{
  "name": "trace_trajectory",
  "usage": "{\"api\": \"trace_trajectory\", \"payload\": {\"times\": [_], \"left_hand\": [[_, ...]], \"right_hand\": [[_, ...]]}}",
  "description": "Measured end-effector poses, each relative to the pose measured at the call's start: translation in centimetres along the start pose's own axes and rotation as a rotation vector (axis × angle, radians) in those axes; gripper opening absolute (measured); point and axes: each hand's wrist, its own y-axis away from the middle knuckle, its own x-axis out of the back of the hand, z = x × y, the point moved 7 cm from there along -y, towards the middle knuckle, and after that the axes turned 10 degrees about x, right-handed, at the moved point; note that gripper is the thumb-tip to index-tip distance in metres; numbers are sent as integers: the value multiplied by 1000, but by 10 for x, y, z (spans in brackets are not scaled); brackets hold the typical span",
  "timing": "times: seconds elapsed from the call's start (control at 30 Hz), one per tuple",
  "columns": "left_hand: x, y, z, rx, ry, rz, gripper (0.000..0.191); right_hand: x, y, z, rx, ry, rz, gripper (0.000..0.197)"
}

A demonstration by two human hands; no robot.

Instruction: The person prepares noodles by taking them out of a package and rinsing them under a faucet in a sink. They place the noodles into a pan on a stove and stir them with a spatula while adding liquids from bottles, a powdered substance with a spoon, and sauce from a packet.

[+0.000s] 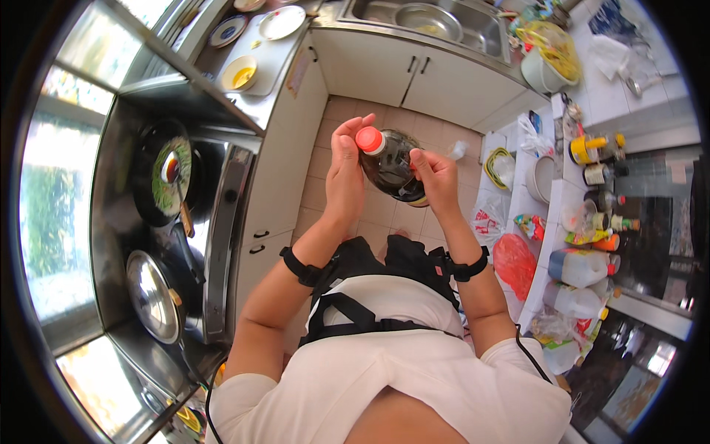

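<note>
A dark bottle of liquid [388, 166] with a red screw cap [369, 139] is held tilted in front of my body, over the floor. My right hand [437, 180] grips its lower part, thumb on the near side. Against the neck and shoulder rests my left hand [345, 175], with its fingers curving behind the cap. The cap sits on the neck. On the stove at left, a ladle [171, 166] containing dark liquid lies in a wok [145, 191]. Green and pale food [162, 201] lies beneath the ladle.
A second pan with a metal lid [152, 297] stands nearer on the stove. Beyond are a bowl of yellow liquid [240, 74], plates [282, 23] and a sink [481, 41]. Several bottles [582, 266] line the right-hand ledge, above a red plastic bag [515, 265].
</note>
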Motion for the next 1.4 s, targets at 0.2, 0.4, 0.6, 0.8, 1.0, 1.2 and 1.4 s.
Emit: {"api": "trace_trajectory", "payload": {"times": [0.2, 0.4, 0.6, 0.8, 1.0, 1.2, 1.4], "left_hand": [[-94, -33, -115, 124, -725, -152, 76], [-215, -47, -235, 538, -904, -425, 87], [-314, -81, -300, 1189, -17, -539, 50], [-405, -143, -318, 1077, -131, -689, 40], [-462, -207, -347, 1115, -229, -826, 47], [-506, -250, -377, 1132, -276, -896, 69], [-548, -269, -391, 1108, -269, -945, 68]], "right_hand": [[142, 13, -1, -65, -193, 228, 41], [270, 27, -9, 59, -228, 503, 33], [357, 17, -16, 210, -138, 671, 29], [419, -13, -7, 210, -151, 810, 27], [472, -58, 3, 313, -148, 941, 23], [515, -88, 9, 361, -120, 1060, 19], [556, -99, -3, 102, 537, 1054, 51]]}}
